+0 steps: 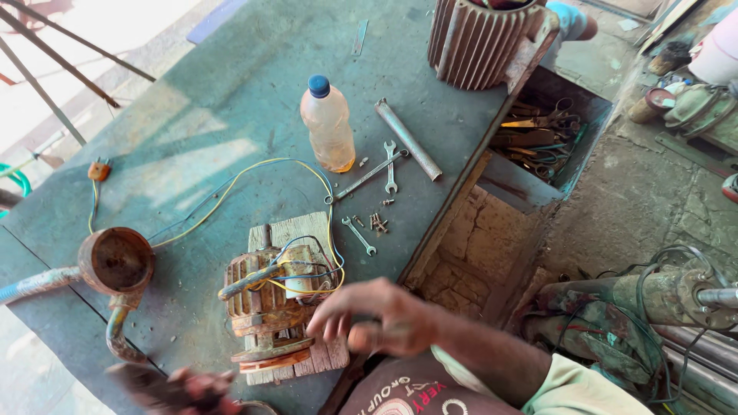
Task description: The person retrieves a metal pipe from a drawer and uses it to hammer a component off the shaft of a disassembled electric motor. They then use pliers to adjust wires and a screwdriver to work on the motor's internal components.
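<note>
Bench: dusty green metal table (231, 100), scuffed and sunlit, with an open drawer of rusty tools at its right edge.
Motor: I see a small rusty electric motor (265, 303) on a pale wooden block (307, 227), near the table's front edge; ribbed cast body, shaft end facing me, long axis running roughly toward and away from me.
Wires: blue and yellow leads (231, 184) loop off the motor top across the bench.
Right hand: my right hand (377, 315) hovers just right of the motor, fingers loosely curled and spread downward, apparently around a small rounded reddish piece; blur keeps me from being sure.
Left hand: my left hand (184, 388) is low at the frame's bottom, badly blurred; I cannot tell its grip.
Nearer hand: the right, motor lying just to its left.
Nearby: plastic bottle (328, 127), spanners (377, 173), steel tube (407, 140), rusty pipe fitting (115, 261), finned housing (480, 38).
</note>
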